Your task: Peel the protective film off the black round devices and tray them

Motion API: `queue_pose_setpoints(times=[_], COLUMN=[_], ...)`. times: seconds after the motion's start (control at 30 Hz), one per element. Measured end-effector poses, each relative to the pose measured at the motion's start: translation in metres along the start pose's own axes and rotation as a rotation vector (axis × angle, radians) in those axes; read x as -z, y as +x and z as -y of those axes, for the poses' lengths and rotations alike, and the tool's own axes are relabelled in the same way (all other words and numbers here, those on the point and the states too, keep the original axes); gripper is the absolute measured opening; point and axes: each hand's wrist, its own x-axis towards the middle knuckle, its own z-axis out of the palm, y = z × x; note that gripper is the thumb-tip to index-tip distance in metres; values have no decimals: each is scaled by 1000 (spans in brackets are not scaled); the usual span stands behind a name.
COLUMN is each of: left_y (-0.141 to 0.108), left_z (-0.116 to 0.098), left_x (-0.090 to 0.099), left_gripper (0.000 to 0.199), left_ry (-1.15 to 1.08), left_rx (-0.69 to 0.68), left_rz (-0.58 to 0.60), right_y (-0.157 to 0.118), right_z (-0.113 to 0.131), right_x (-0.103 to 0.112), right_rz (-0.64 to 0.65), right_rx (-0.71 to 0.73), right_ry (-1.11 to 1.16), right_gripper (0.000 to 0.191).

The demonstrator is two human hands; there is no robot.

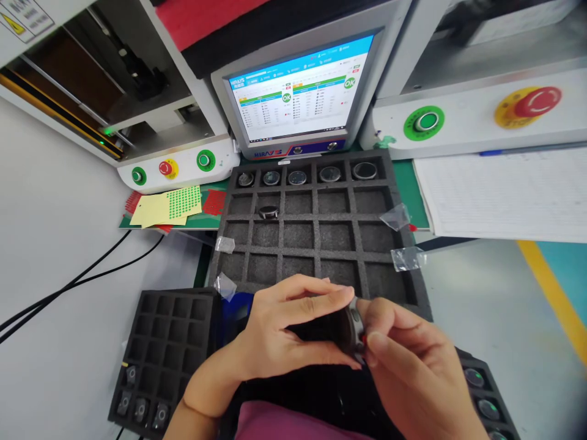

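My left hand point(293, 327) grips a round dark watch case point(352, 330) with a metallic rim between its thumb and fingers. The case is tilted on edge, with its side toward my right hand point(408, 354). At that side, the thumb and fingers of my right hand pinch a small red piece point(364, 339) against the rim. Beyond my hands lies a black foam tray point(293, 235). Its back row holds several round watch cases point(297, 177), and one more case point(268, 212) stands tilted in the second row.
A monitor point(302, 91) stands behind the tray, between machines with green buttons and red stop buttons point(539, 102). Yellow sticker sheets point(165, 206) lie at left, papers point(499, 189) at right. Smaller foam trays hold parts at lower left point(169, 333) and lower right point(493, 391).
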Motion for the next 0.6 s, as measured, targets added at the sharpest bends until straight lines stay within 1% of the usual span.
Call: queue_pose_setpoints(times=[0.13,0.2,0.33,0.4,0.47,0.5,0.57,0.6], left_y=[-1,-1,0,1,1,1,1,0], left_z=[-1,0,5,8,9,9,7,6], left_x=[0,0,3,4,4,3,-1,-4], left_gripper=[69,67,65,68,70,68,59,49], left_ry=[40,60,47,9,-79,-169,-453,-624], left_rx=[-24,-50,-107,-102,-22,53,240,333], left_rz=[-5,-9,15,41,45,29,-16,-32], right_y=[-2,-3,-1,2,4,6,9,12], right_z=[2,3,1,-3,-6,-7,-6,-5], right_x=[-1,-2,-4,-4,-3,-2,0,1], right_rz=[-16,-16,41,60,53,24,-89,-151], right_rx=[-38,-88,-203,-237,-232,-190,-39,38], right_ry=[32,58,162,231,255,236,140,77], right_gripper=[28,29,33,34,32,30,31,31])
